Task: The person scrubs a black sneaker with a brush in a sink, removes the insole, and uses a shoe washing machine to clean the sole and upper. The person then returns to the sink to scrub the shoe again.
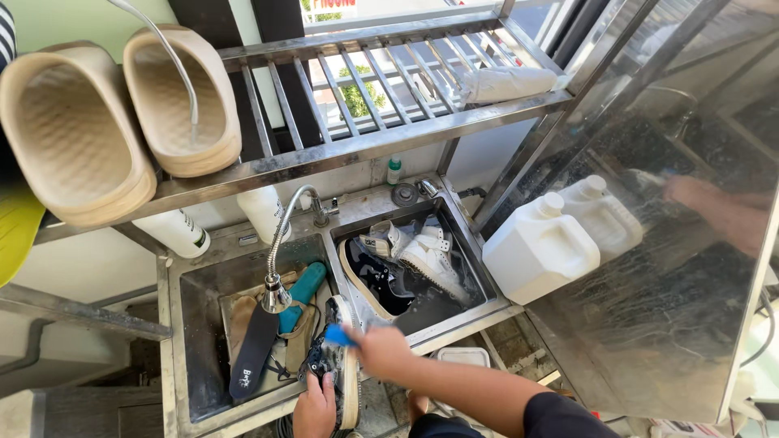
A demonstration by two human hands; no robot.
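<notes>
The double steel sink (pixel 188 284) serves as the landmark; over its left basin, at the front edge, the person's left hand (pixel 315 410) grips the heel end of a dark sneaker (pixel 331 367) with a pale sole, fingers wrapped around it; the right hand (pixel 380 350) is clenched on a blue brush (pixel 339 335) pressed against the sneaker's upper, slightly blurred; inside the same basin lie a black insole (pixel 251 350) and a teal-handled brush (pixel 302 294), beneath the flexible faucet (pixel 280 243) that curves down from the sink's back rim; the right basin holds a black-and-white high-top shoe (pixel 406 264); to the right of the sink stands a white plastic jug (pixel 540 247) against a shiny metal panel; on the slatted rack (pixel 365 122) above the sink rest two beige foam slippers (pixel 114 113), soles outward.
</notes>
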